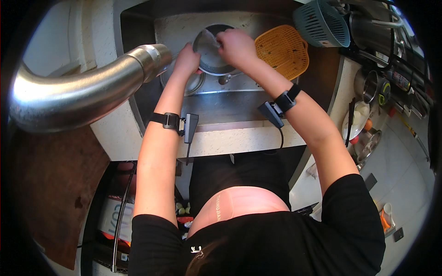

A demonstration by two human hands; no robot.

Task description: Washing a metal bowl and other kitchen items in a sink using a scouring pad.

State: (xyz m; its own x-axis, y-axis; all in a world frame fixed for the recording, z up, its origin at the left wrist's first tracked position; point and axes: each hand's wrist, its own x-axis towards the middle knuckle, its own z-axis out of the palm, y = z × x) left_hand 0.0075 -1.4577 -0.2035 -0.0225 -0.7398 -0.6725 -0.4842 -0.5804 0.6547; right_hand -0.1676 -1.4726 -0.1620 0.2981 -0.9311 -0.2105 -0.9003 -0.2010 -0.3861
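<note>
A round metal pot is tilted over the bottom of a steel sink. My left hand grips its left rim, the thumb towards the inside. My right hand is closed at the far right side of the pot's mouth, on a whitish, partly see-through thing that reaches into the pot; its exact kind cannot be told. Under my left hand and the pot lies a round metal lid or pan, partly hidden. Just below the pot a small rounded metal piece shows. To the right sits an orange plastic basket.
A blue-green slotted basket stands at the sink's back right corner. A large metal pipe or faucet curves in from the left. On the right counter are a steel pot, a white plate with food and chopsticks, and a metal bowl.
</note>
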